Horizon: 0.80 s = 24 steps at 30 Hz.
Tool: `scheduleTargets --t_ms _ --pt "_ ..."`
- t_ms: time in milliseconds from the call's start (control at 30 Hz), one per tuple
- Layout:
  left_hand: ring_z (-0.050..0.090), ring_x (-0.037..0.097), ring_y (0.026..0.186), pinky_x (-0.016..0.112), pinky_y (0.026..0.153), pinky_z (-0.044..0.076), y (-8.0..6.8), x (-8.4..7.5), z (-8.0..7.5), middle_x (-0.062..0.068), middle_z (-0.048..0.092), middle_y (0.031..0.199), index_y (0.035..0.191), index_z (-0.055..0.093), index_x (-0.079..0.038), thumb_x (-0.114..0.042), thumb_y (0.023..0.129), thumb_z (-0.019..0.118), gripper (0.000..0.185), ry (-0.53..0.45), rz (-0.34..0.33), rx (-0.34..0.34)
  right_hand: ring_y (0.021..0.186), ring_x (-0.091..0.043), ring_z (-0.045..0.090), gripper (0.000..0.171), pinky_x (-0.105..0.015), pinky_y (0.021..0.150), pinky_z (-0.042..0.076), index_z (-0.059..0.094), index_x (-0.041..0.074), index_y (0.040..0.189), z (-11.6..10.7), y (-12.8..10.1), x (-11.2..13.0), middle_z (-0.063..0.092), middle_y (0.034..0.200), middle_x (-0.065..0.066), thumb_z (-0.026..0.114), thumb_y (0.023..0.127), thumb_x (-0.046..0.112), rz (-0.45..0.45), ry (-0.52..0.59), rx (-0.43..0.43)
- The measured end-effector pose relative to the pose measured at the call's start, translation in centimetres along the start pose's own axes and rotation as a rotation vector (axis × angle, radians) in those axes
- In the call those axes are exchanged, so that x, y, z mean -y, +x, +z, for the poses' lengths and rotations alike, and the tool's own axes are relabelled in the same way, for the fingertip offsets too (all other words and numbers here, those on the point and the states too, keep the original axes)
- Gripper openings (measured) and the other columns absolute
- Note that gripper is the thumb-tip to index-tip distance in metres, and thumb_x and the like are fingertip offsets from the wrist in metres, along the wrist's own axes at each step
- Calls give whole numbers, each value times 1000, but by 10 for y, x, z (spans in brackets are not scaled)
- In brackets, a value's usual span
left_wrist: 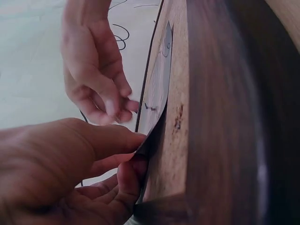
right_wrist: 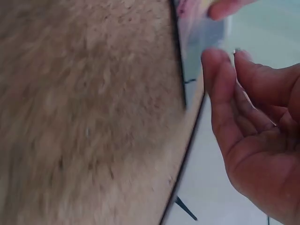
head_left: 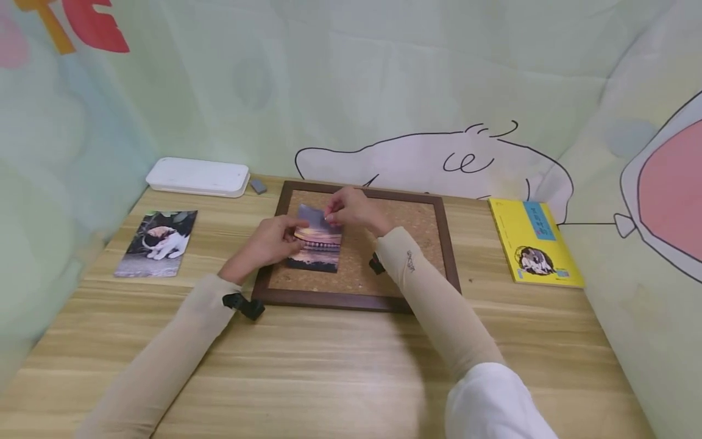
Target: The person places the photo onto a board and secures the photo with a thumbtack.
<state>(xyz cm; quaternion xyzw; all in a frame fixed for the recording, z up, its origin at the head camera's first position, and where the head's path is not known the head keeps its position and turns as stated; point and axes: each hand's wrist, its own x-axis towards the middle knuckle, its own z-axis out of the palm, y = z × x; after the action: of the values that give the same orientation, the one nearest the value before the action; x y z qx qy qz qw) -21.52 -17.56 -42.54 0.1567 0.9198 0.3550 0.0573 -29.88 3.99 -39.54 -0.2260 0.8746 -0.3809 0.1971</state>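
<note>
Sleeved arms are reaching across the table [head_left: 340, 366] to a cork board [head_left: 406, 244].
The left hand [head_left: 271, 241] is pinching a sunset photo [head_left: 318, 244] by its edge, keeping it against the cork, while the right hand [head_left: 353, 210], fingers loosely curled, is hovering at its top corner, seemingly holding nothing.

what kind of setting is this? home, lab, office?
Likely a small staged craft or desk nook, not a lab: a wooden table hemmed in by cartoon-printed fabric walls, with a framed cork board, photo prints and a yellow booklet laid out.
</note>
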Motion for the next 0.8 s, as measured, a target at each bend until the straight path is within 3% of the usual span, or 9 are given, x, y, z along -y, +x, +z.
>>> scheduleTargets --t_ms 100,233,433,800 --pt "56 18 72 27 59 46 0 0 0 16 63 108 134 62 0 -7 89 70 46 1 -8 3 80 -14 56 6 -25 73 47 72 9 89 5 9 -2 67 90 -3 70 94 10 2 -79 31" --pt "56 19 74 29 60 47 1 2 0 15 62 108 135 62 -2 -8 89 70 47 5 -15 9 82 -14 55 5 -25 74 45 73 10 90 9 16 -3 67 90 -1 70 94 12 21 -99 60" --pt "57 19 74 30 61 47 2 3 0 15 62 109 135 62 -3 -9 89 71 47 19 -19 14 80 -14 54 5 -26 70 43 74 12 91 13 21 -3 67 88 0 71 94 15 57 -154 32" --pt "56 15 62 27 52 44 1 -4 -4 12 62 94 134 63 -2 -9 88 72 48 8 -72 32 82 -15 52 6 -25 75 38 74 10 87 11 24 -5 67 85 2 73 93 12 44 -195 17"
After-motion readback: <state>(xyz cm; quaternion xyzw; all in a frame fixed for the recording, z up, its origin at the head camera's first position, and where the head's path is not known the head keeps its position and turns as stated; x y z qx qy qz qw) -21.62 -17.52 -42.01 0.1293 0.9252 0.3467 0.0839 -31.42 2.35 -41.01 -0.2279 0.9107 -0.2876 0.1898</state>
